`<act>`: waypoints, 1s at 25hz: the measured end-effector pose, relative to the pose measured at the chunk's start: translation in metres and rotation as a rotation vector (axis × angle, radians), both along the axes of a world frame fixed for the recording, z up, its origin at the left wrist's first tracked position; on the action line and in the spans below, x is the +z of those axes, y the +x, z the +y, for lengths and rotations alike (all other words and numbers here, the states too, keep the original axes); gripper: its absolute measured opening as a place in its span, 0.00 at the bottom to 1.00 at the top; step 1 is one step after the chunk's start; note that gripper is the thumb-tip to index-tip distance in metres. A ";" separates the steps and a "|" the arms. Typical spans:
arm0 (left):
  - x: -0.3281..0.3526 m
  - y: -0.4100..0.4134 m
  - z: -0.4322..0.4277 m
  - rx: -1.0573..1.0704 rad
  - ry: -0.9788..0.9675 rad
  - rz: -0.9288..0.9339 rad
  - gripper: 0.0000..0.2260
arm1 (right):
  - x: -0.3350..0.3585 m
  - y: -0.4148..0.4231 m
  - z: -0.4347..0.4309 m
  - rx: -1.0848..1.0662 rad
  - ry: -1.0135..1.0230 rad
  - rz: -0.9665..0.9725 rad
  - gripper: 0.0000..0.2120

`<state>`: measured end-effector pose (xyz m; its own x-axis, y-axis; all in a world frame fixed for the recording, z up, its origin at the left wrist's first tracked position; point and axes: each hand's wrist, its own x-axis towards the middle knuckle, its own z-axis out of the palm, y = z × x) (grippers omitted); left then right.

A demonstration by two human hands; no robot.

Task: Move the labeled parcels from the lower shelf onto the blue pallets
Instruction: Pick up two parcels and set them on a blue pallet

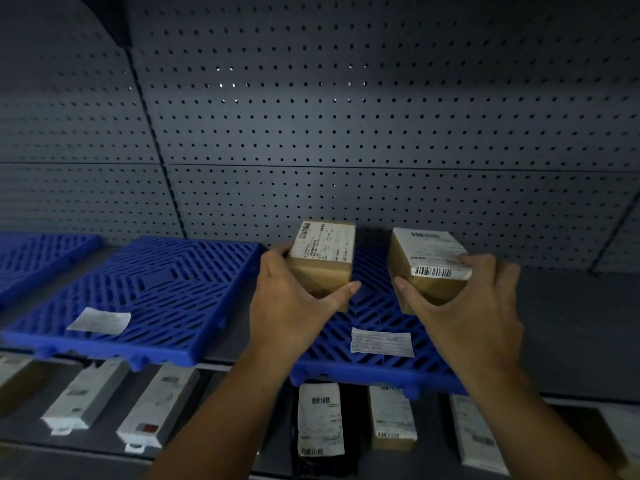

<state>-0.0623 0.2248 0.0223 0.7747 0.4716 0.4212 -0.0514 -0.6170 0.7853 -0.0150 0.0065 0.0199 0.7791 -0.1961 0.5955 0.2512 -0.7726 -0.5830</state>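
Your left hand (291,306) clasps left parcel (322,258) | your right hand (474,306) clasps right parcel (429,261) | blue pallet (377,306) at 6 o'clock beneath both, contact unclear | lower both straight down.

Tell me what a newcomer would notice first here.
At centre, the left hand grips one brown labeled box and the right hand grips a second brown box, both over the right blue pallet. A second blue pallet lies to the left; more labeled parcels lie on the lower shelf below.
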 end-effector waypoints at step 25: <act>-0.021 0.009 -0.003 0.029 0.053 0.048 0.51 | -0.024 0.014 0.020 0.061 -0.058 -0.015 0.43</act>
